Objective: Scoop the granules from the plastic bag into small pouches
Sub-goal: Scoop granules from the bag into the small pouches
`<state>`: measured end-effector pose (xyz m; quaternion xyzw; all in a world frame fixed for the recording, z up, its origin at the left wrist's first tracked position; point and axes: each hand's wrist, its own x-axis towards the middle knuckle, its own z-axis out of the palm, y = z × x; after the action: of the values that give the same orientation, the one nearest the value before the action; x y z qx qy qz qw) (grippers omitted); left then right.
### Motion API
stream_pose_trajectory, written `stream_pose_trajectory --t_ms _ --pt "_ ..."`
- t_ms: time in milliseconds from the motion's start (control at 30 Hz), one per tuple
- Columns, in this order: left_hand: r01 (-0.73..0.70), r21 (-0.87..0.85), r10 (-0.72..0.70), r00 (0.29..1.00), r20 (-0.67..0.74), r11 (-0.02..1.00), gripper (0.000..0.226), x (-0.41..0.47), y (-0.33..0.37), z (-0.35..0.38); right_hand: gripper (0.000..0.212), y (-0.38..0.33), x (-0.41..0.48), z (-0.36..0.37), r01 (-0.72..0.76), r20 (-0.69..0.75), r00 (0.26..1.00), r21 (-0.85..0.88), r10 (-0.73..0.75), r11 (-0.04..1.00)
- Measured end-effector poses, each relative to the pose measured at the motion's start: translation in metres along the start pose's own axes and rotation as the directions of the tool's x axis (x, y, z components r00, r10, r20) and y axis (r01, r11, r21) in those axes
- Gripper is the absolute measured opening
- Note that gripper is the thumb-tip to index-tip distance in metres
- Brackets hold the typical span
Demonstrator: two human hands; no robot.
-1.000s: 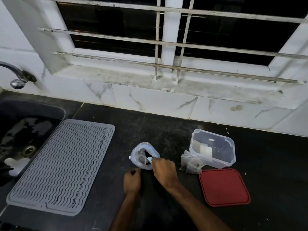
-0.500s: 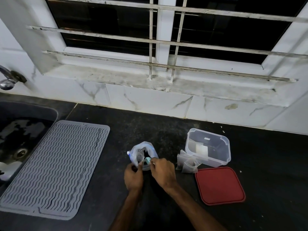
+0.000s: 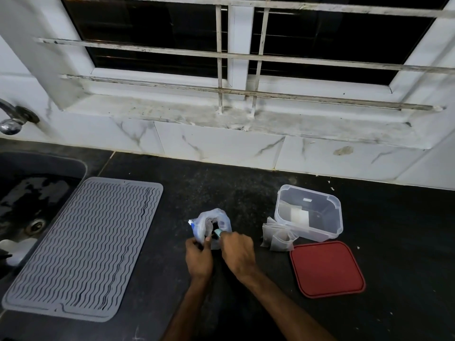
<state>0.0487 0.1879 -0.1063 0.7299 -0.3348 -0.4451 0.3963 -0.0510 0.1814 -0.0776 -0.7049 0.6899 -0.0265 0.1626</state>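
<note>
The left hand [image 3: 198,257], lying on the counter [image 3: 246,193] a second ago, is now pinching the near rim of the bag [image 3: 211,221], sitting midway along the counter's front edge. The right hand [image 3: 237,249] is gripping the scoop [image 3: 218,233] inside its mouth. Steadying the bag likely means scooping is starting.

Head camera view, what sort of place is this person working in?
Probably a home kitchen: a dark sink with a tap at the left, a ribbed grey draining mat beside it, on a black stone counter below a barred window.
</note>
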Motion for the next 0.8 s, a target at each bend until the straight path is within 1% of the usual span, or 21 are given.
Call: stream_pose_trajectory --t_ms 100,167,267,300,400,567,633,700,767,800 --pt "-0.038 -0.021 0.040 0.997 0.062 0.999 0.017 0.005 -0.006 -0.002 0.022 0.009 0.000 0.005 -0.094 -0.080 0.991 0.159 0.108 0.983" --pt "-0.082 -0.020 0.084 0.991 0.101 0.996 0.011 0.006 -0.009 -0.003 0.021 0.012 0.001 0.005 -0.138 -0.094 0.982 0.232 0.163 0.963" --pt "-0.134 0.006 0.134 0.989 0.064 0.991 0.027 0.003 -0.008 -0.002 0.019 0.013 0.003 0.004 -0.165 -0.068 0.980 0.270 0.190 0.949" --pt "-0.142 0.021 0.141 0.989 0.045 0.990 0.029 0.003 -0.006 -0.002 0.019 0.012 0.003 0.004 -0.167 -0.064 0.980 0.265 0.191 0.949" --pt "-0.139 0.068 0.139 0.990 -0.008 0.988 0.020 0.003 0.002 -0.002 0.021 0.009 0.003 0.005 -0.181 -0.053 0.978 0.270 0.202 0.946" --pt "-0.147 0.071 0.147 0.989 0.005 0.987 0.016 0.011 0.008 -0.001 0.023 0.010 0.005 0.007 -0.193 -0.044 0.976 0.291 0.215 0.937" --pt "-0.131 0.040 0.131 0.991 0.003 0.991 0.016 0.013 0.008 0.000 0.026 0.010 0.006 0.007 -0.229 -0.004 0.970 0.335 0.244 0.914" --pt "-0.110 0.019 0.110 0.994 0.005 0.994 0.016 0.016 0.007 0.001 0.028 0.012 0.007 0.008 -0.275 0.046 0.959 0.408 0.281 0.870" --pt "-0.076 0.013 0.076 0.997 0.012 0.997 0.018 0.018 0.005 0.001 0.026 0.014 0.008 0.008 -0.307 0.082 0.949 0.456 0.303 0.836" --pt "-0.054 0.011 0.054 0.998 0.018 0.998 0.020 0.018 0.003 0.001 0.025 0.014 0.008 0.008 -0.307 0.086 0.950 0.455 0.302 0.836"
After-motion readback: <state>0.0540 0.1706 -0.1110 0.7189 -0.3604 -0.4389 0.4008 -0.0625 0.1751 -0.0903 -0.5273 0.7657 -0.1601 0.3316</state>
